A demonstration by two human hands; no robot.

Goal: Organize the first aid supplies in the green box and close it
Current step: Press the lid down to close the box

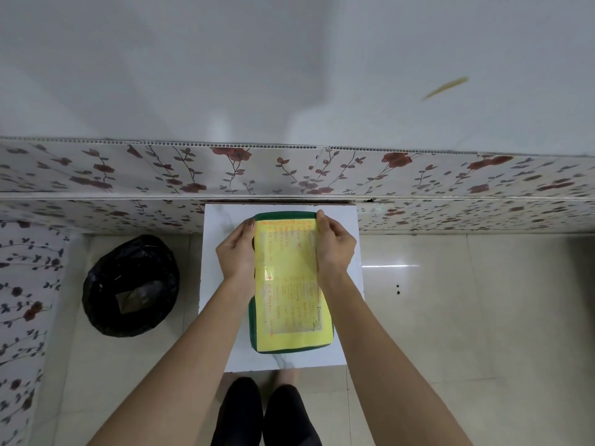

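Hands [286, 252] flank green box [257, 320], lengthwise away from person.

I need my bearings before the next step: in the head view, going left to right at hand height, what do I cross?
Black bin bag → left hand → green box with its yellow printed lid → right hand → bare edge of the white table → glossy tiled floor.

Grey wall [289, 59], floral panelling [96, 172], glossy tiled floor [467, 317], black-lined bin [130, 286]
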